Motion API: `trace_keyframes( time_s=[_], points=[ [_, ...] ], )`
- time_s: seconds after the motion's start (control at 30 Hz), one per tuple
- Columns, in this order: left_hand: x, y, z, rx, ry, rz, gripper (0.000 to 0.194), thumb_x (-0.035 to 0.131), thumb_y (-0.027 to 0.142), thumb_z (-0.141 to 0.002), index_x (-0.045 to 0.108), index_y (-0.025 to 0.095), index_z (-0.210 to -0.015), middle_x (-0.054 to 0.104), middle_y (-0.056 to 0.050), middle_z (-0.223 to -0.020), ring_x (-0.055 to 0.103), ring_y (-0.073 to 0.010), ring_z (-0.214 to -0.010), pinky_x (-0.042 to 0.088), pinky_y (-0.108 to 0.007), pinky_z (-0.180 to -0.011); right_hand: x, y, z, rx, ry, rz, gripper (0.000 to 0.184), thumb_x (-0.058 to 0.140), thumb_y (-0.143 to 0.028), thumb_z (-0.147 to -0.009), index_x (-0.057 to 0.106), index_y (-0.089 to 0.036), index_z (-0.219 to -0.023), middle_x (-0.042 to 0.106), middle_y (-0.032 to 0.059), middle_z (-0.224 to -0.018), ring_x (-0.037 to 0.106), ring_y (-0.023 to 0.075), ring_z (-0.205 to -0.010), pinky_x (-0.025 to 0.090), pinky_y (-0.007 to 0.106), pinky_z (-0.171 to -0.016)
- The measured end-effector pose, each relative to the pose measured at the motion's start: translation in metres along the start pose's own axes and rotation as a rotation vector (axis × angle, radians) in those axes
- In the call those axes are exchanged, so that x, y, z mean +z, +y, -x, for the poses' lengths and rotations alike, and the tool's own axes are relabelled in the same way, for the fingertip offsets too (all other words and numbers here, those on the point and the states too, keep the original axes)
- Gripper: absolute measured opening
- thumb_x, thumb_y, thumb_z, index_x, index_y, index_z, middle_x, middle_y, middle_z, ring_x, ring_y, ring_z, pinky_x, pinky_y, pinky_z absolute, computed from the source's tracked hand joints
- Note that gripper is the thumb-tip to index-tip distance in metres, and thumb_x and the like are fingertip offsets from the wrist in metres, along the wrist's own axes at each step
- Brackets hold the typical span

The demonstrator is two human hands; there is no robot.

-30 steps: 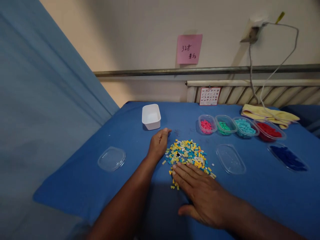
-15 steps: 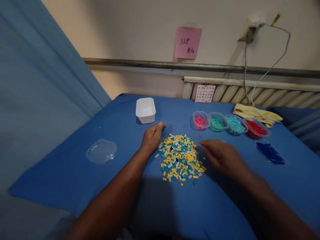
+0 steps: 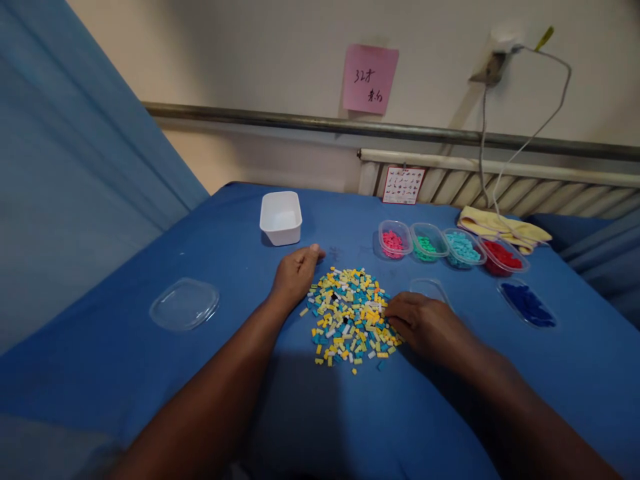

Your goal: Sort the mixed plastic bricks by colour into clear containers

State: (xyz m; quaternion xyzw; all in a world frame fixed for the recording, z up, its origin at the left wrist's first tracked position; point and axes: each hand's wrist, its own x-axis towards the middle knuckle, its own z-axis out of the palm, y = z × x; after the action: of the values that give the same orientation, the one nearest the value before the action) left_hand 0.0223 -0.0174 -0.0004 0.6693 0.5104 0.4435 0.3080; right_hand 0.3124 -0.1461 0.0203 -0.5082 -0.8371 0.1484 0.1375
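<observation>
A pile of small yellow, teal, white and orange bricks point(image 3: 347, 313) lies on the blue cloth of the table point(image 3: 125, 360). My left hand point(image 3: 295, 275) rests on its edge against the pile's left side, fingers curled together. My right hand point(image 3: 425, 323) lies at the pile's right edge with fingers bent, fingertips touching the bricks; whether it holds any is hidden. Behind my right hand sits an empty clear tub point(image 3: 429, 289).
A white box point(image 3: 281, 217) stands at the back. Four clear tubs hold pink point(image 3: 393, 240), green point(image 3: 427, 243), light blue point(image 3: 463, 248) and red point(image 3: 501, 255) bricks; another holds dark blue ones point(image 3: 527, 303). A clear lid point(image 3: 184, 304) lies left. A yellow cloth point(image 3: 503, 227) and cables sit back right.
My right hand left the near side of the pile, where it lay flat, swung round to the pile's right edge and curled its fingers. The left hand stayed put.
</observation>
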Motion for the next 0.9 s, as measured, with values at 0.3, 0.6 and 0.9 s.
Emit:
trace_keyframes(
  time_s=[0.3, 0.6, 0.9],
  points=[
    [0.0014, 0.0016, -0.0010, 0.021, -0.013, -0.041, 0.051, 0.054, 0.061, -0.104, 0.082, 0.019, -0.095, 0.083, -0.007, -0.096, 0.077, -0.0267, -0.096, 0.055, -0.036, -0.088, 0.0048, -0.0055, -0.0066, 0.077, -0.027, 0.065, 0.024, 0.055, -0.023, -0.108, 0.078, -0.023, -0.108, 0.076, 0.0070, -0.107, 0.071, 0.0220, -0.100, 0.051, 0.032, -0.083],
    [0.0020, -0.0028, -0.0005, 0.021, -0.015, -0.025, 0.051, 0.054, 0.061, -0.104, 0.082, 0.019, -0.095, 0.082, -0.006, -0.094, 0.076, -0.0250, -0.093, 0.055, -0.035, -0.087, 0.0024, -0.0011, 0.0025, 0.076, -0.056, 0.068, 0.014, 0.057, -0.018, -0.102, 0.070, -0.022, -0.098, 0.074, 0.0047, -0.099, 0.069, 0.0203, -0.093, 0.045, 0.030, -0.078],
    [0.0030, 0.0005, -0.0005, 0.013, -0.020, -0.011, 0.049, 0.056, 0.059, -0.103, 0.081, 0.019, -0.091, 0.082, -0.005, -0.091, 0.077, -0.0254, -0.093, 0.056, -0.035, -0.085, 0.0047, -0.0084, -0.0003, 0.097, -0.061, 0.169, 0.024, 0.050, -0.018, -0.106, 0.074, -0.021, -0.111, 0.074, 0.0077, -0.104, 0.070, 0.0225, -0.096, 0.045, 0.031, -0.075]
  ],
)
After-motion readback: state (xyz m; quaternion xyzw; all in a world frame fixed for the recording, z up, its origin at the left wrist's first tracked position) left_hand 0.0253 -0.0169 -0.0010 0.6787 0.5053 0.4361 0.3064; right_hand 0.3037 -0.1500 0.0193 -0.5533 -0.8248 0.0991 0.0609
